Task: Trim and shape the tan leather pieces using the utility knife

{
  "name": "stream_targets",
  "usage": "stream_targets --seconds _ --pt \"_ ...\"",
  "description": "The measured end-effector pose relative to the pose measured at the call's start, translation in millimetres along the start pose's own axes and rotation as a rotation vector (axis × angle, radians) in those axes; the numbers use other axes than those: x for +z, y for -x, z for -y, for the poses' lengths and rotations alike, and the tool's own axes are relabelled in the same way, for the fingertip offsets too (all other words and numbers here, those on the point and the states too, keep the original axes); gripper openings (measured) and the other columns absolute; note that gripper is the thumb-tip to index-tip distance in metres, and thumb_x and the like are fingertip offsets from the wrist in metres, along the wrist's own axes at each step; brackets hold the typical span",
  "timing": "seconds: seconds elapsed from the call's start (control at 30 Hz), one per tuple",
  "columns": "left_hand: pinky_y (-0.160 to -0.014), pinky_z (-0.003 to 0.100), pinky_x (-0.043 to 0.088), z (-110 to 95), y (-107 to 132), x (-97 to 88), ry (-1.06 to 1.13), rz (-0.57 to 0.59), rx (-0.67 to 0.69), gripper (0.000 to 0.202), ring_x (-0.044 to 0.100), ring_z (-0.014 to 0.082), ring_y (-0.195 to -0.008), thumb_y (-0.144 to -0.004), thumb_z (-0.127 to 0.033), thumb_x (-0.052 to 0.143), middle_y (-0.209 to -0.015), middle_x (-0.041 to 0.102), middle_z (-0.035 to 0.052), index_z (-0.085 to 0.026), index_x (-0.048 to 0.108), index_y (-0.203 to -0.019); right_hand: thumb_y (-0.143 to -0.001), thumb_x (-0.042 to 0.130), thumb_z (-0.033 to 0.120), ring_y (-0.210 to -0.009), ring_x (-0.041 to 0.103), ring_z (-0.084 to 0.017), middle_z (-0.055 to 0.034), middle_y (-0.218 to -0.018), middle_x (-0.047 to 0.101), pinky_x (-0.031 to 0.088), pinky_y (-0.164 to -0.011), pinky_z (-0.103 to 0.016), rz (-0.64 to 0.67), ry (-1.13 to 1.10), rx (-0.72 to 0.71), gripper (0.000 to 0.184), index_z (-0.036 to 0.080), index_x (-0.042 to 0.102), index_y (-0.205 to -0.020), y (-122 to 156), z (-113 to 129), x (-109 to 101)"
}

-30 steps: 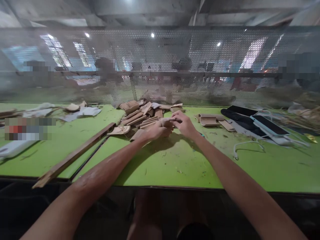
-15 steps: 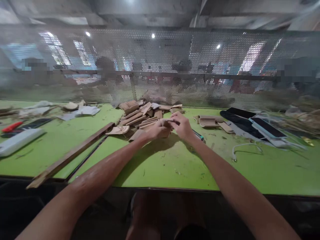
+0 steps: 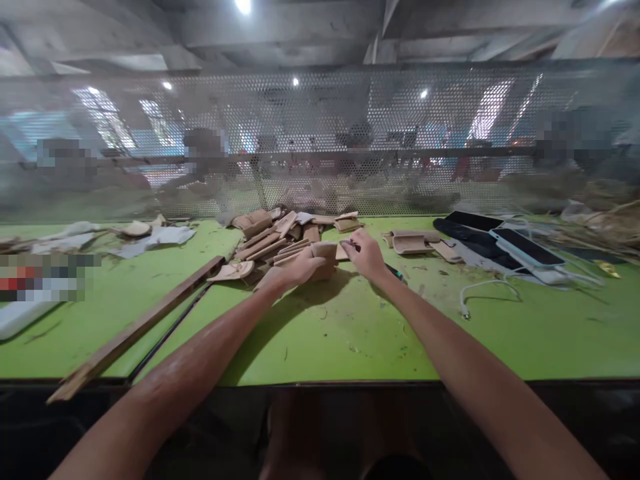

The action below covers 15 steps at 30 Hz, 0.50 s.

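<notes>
My left hand (image 3: 304, 268) is closed on a flat-looking brown piece (image 3: 326, 255), like wood or bark, held upright over the table. Just to its right, my right hand (image 3: 367, 255) has thumb and fingers pinched together; a small dark bit shows at the fingertips, too small to name. A teal and black, slim tool-like thing (image 3: 394, 271) sticks out beside the right wrist; whether the hand holds it or it lies on the table I cannot tell. Behind my hands lies a heap of similar brown pieces (image 3: 265, 243), some flat, some curved.
On the green table (image 3: 350, 347), a long wooden strip (image 3: 145, 320) lies at left, its end past the front edge. Curved brown pieces (image 3: 410, 242), phones (image 3: 530, 248) and a white cable (image 3: 487, 285) are at right. A perforated screen (image 3: 310, 147) stands behind.
My hands have moved apart. The left hand has shifted left with the brown piece, which now shows its broad face. The view has tilted slightly.
</notes>
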<state>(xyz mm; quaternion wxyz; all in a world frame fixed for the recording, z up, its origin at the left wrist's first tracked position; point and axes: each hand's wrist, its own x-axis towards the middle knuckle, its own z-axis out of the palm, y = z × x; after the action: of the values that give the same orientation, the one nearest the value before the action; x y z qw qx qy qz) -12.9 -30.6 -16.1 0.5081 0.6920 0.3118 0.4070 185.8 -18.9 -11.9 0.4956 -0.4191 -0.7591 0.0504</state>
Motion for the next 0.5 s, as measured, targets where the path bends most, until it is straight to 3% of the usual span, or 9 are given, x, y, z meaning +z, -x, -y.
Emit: stream_targets --seconds 0.1,0.23,0.37,0.5 --pt "-0.079 0.033 0.056 5.2 0.4 -3.5 -0.083 -0.027 0.020 0.035 0.067 0.0185 -0.080 -0.072 -0.028 0.067 -0.093 0.074 0.0080 -0.012 0.070 -0.103 -0.085 0.061 0.035 -0.082 0.055 -0.019 -0.0052 -0.084 0.060 0.043 -0.078 -0.031 -0.043 -0.098 0.117 0.019 0.019 0.063 -0.074 -0.9 -3.3 -0.3" --pt "-0.082 0.035 0.055 3.7 2.4 -5.1 -0.126 0.006 0.032 0.034 0.067 0.0198 -0.082 -0.076 -0.031 0.066 -0.095 0.074 0.0084 -0.013 0.070 -0.104 -0.079 0.063 0.048 -0.068 0.053 -0.017 -0.0022 -0.073 0.061 0.041 -0.063 -0.029 0.012 -0.402 0.331 0.029 0.019 0.064 -0.074 -2.7 -5.3 3.8" --pt "-0.091 0.038 0.053 -2.1 5.4 -5.6 -0.185 -0.011 0.041 0.043 0.067 0.0235 -0.095 -0.077 -0.035 0.067 -0.109 0.074 0.0098 -0.014 0.070 -0.115 -0.069 0.068 0.045 -0.058 0.048 -0.013 0.0014 -0.065 0.058 0.037 -0.054 -0.025 -0.060 -0.582 0.493 0.026 0.020 0.064 -0.073 -2.6 -7.2 8.4" --pt "-0.091 0.038 0.053 -1.2 6.2 -6.8 -0.194 -0.017 0.013 0.046 0.068 0.0244 -0.097 -0.079 -0.039 0.067 -0.114 0.074 0.0099 -0.015 0.069 -0.118 -0.066 0.069 0.041 -0.053 0.047 -0.012 0.0028 -0.061 0.058 0.037 -0.048 -0.024 -0.090 -0.640 0.592 0.023 0.019 0.064 -0.074 -1.5 -5.7 7.6"
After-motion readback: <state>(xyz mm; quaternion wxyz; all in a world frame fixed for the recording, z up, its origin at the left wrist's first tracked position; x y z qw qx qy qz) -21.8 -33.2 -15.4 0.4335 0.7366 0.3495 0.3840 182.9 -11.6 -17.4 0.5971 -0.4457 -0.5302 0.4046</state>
